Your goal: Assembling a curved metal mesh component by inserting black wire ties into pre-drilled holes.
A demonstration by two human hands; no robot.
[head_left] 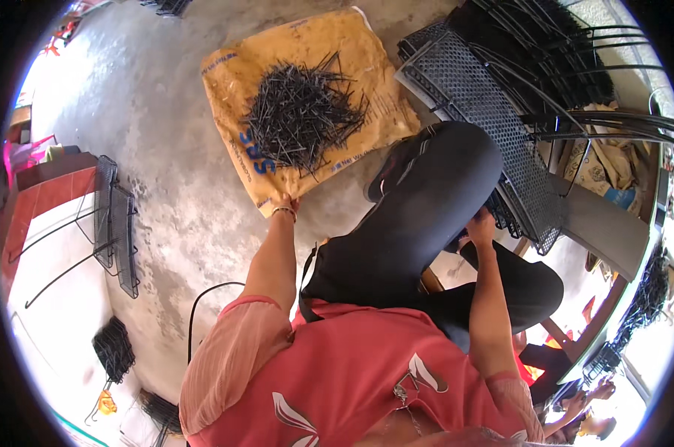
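My left hand (286, 203) pinches the near corner of a flattened yellow woven sack (314, 39) lying on the floor. A heap of thin black metal rods (299, 115) is piled on the sack. Beside my bent knee, my right hand (482, 221) is low with its fingers curled, close to the edge of a black wire-mesh rack (493, 112). The knee and the rack partly hide those fingers, so what they grip cannot be made out.
More black mesh racks (115, 231) stand against the left wall. Black wire bundles (114, 349) lie at lower left. A black cable (195, 313) curves over the floor beside me. Brown sacks (597, 167) lie behind the right-hand racks. Another person's hands (586, 398) show at lower right.
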